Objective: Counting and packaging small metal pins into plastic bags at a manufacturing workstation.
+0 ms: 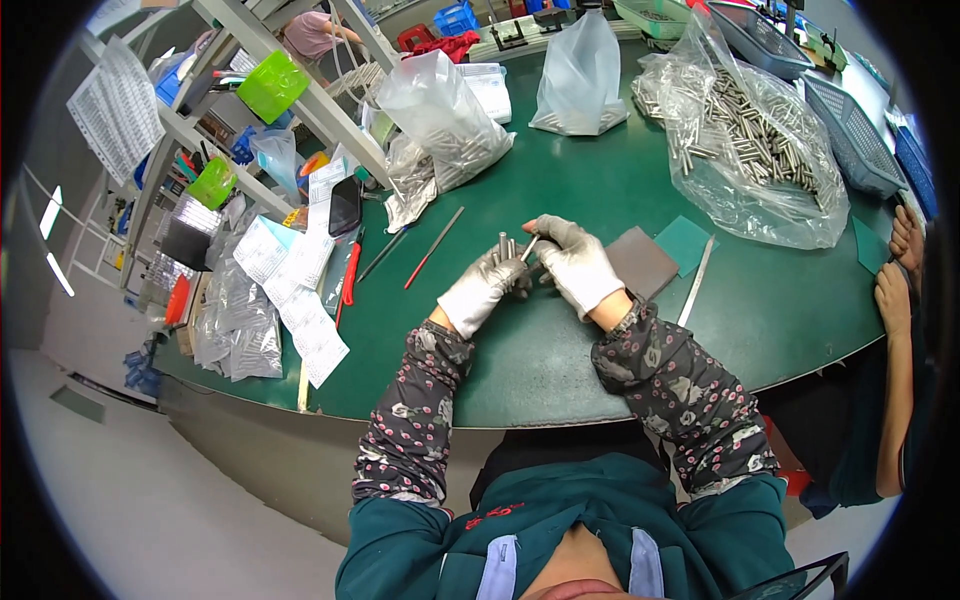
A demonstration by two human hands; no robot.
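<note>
Bridging both gloves — small metal rods (506, 246), left hand (484, 286) to right hand (577, 262).

Shiny metal rods (505, 245), matt grey cloth gloves (578, 262), smooth green table mat (560, 180), glossy clear plastic bags (745, 140).

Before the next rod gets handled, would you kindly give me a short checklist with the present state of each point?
1. Left hand has a firm grip on the bundle of metal rods, held upright: ok.
2. Right hand pinches a single rod at the bundle: ok.
3. Both hands gloved: ok.
4. Green table bare right in front of the hands: ok.
5. Red-handled file lies apart from the hands, left of them: ok.
6. Whether the single rod's tip is sound: cannot tell, too small.
</note>
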